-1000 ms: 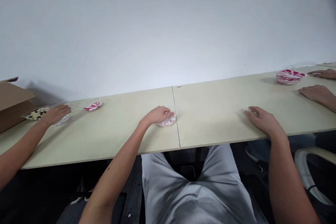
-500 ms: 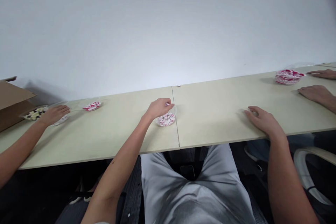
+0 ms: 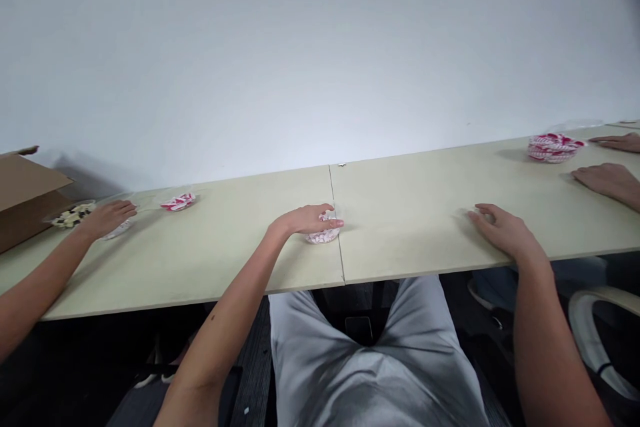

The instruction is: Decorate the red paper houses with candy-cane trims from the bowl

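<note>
The bench (image 3: pixel 415 220) top is pale laminate, matt and smooth with faint scuffs. At lower centre, a clear plastic bowl (image 3: pixel 314 239) looks thin and lightly glossy, and the red-and-white wrapped sweets (image 3: pixel 326 236) in it have a shiny finish, plastic film or waxed paper, can't tell which. The matching pile at upper right (image 3: pixel 554 148) has the same sheen. At far left, the cardboard box (image 3: pixel 25 193) is brown, matt, plain paper board. The wall (image 3: pixel 320 47) is smooth matt white paint. The trousers (image 3: pixel 370 373) at bottom are soft grey cloth, matt. The chair frame (image 3: pixel 583 340) at lower right looks like smooth pale plastic.
</note>
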Action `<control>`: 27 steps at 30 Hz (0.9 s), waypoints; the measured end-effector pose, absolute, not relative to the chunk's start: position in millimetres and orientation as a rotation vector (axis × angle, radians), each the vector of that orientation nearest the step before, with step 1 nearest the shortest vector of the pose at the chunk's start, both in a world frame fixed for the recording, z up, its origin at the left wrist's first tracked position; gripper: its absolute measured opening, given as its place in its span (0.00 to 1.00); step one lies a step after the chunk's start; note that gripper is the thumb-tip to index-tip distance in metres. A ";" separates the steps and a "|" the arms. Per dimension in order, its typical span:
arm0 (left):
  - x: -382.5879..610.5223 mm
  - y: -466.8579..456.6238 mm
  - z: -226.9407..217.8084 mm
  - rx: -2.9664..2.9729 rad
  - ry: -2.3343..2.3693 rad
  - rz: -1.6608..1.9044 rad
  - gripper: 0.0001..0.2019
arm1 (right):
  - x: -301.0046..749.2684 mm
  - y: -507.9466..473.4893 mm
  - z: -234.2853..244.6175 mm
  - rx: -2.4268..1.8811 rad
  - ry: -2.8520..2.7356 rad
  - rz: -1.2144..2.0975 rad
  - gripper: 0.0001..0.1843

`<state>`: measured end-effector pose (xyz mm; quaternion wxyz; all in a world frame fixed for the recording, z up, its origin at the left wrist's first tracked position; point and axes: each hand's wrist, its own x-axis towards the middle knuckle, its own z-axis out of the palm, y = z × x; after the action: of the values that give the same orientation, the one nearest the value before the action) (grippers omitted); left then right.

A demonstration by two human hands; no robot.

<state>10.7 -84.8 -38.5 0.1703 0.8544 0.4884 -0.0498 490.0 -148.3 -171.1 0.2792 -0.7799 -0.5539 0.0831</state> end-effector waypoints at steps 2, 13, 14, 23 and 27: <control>10.9 -84.2 -39.0 2.432 1.321 -0.186 0.44 | 490.4 -147.8 -171.5 -2.095 -1.487 0.210 0.37; 13.9 -89.1 -45.2 2.484 1.302 -0.142 0.35 | 492.2 -146.5 -173.8 -2.104 -1.479 0.205 0.35; 14.2 -90.1 -45.1 2.487 1.304 -0.153 0.34 | 492.2 -146.5 -173.9 -2.102 -1.481 0.206 0.35; 15.2 -90.9 -48.8 2.493 1.293 -0.121 0.30 | 491.6 -147.2 -172.9 -2.116 -1.484 0.214 0.36; 12.2 -88.3 -52.2 2.485 1.242 -0.043 0.29 | 492.3 -146.7 -173.6 -2.128 -1.477 0.210 0.36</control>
<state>12.2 -88.3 -52.2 0.1808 0.8796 0.4397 -0.0151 492.3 -146.7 -173.6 0.2679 -0.7888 -0.5477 0.0779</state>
